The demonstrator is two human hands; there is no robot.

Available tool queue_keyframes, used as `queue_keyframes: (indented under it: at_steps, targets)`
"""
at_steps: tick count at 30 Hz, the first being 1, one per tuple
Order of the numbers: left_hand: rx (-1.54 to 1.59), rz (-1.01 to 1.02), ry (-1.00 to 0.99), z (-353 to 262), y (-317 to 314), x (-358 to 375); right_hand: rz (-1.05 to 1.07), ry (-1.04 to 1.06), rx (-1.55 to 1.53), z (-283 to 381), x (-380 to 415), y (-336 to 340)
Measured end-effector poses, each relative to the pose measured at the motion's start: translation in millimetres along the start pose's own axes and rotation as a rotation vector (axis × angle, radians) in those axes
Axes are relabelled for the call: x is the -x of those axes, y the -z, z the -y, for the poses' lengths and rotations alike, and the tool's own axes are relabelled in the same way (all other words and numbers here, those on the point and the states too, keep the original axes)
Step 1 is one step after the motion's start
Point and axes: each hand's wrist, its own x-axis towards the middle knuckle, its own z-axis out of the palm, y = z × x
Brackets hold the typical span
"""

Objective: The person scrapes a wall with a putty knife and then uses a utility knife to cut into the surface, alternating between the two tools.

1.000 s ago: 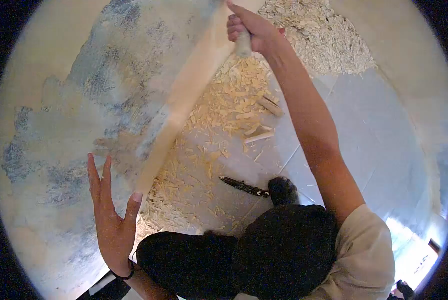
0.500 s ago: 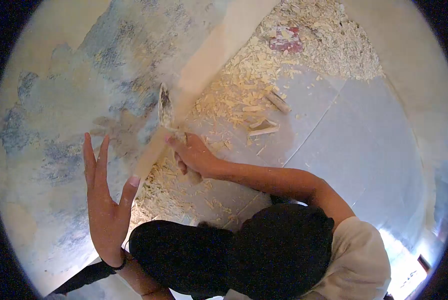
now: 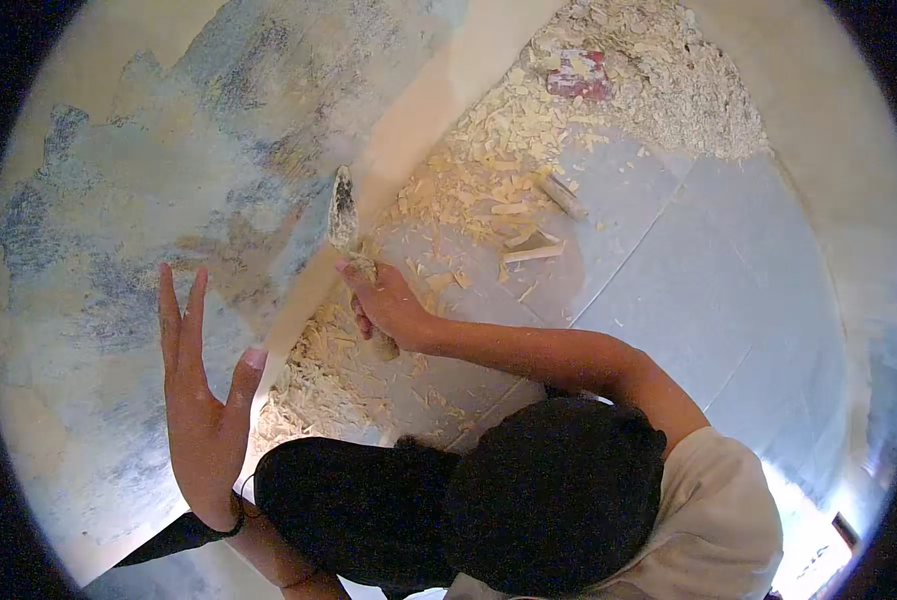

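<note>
Right hand — closed around the scraper; left hand — open, fingers spread, holding nothing.

From here I see the pale-handled scraper, blade dark-smeared, tip toward twelve o'clock, handle end toward five.
</note>
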Motion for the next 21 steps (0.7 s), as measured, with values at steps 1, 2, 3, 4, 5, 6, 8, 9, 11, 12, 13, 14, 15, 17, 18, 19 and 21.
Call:
queue_keyframes:
  at_steps: [1,2,3,4,5,6,8,9,11,12,13,14,15,17,18,19,21]
  targets:
    - [0.007,0.004,-0.001,0.2,0.3,0.3,-0.033,-0.008,-0.043,1.3,1.4,-5.5]
    - [0.013,0.009,0.000,0.4,0.5,1.1,-0.045,-0.001,-0.060,3.0,2.2,-8.1]
    - [0.012,0.013,0.002,1.0,1.0,2.0,-0.058,0.005,-0.077,4.2,1.3,-10.1]
    - [0.011,0.017,0.003,1.1,1.4,2.4,-0.072,0.011,-0.094,5.9,-1.0,-10.7]
    - [0.011,0.022,0.004,1.1,1.5,3.1,-0.081,0.025,-0.138,9.5,-7.7,-9.0]
    - [0.008,0.022,0.012,1.1,1.5,3.7,-0.091,0.041,-0.182,15.4,-21.2,-4.2]
    - [-0.003,0.020,0.027,1.6,1.8,3.7,-0.116,0.117,-0.227,29.8,-52.0,13.6]
    - [-0.004,0.020,0.023,3.0,1.6,3.8,-0.133,0.172,-0.230,37.6,-66.4,29.2]
    - [-0.004,0.013,0.017,6.3,1.1,4.1,-0.196,0.139,-0.354,66.4,-88.7,66.8]
    - [-0.004,0.021,0.026,7.4,0.9,4.3,-0.190,0.142,-0.355,74.9,-89.1,79.4]
    - [-0.004,0.028,0.031,8.2,0.8,4.3,-0.187,0.147,-0.357,84.5,-87.0,90.3]
    - [-0.004,0.035,0.033,9.1,0.8,3.1,-0.185,0.156,-0.360,91.8,-85.6,96.0]
    - [-0.004,0.029,0.024,11.7,0.2,1.6,-0.179,0.134,-0.261,92.1,-78.4,91.5]
    - [-0.004,0.022,0.013,16.7,-2.9,-0.3,-0.166,0.080,-0.062,72.6,-51.6,68.3]
    - [-0.004,0.019,0.011,16.2,-4.3,-2.1,-0.123,0.034,-0.041,57.9,-43.0,56.6]
    - [-0.006,0.019,0.012,15.7,-4.8,-4.5,-0.077,-0.015,-0.021,42.5,-34.8,44.6]
    - [-0.014,0.024,0.017,14.2,-4.7,-6.1,-0.034,-0.039,-0.116,25.0,-12.9,17.3]
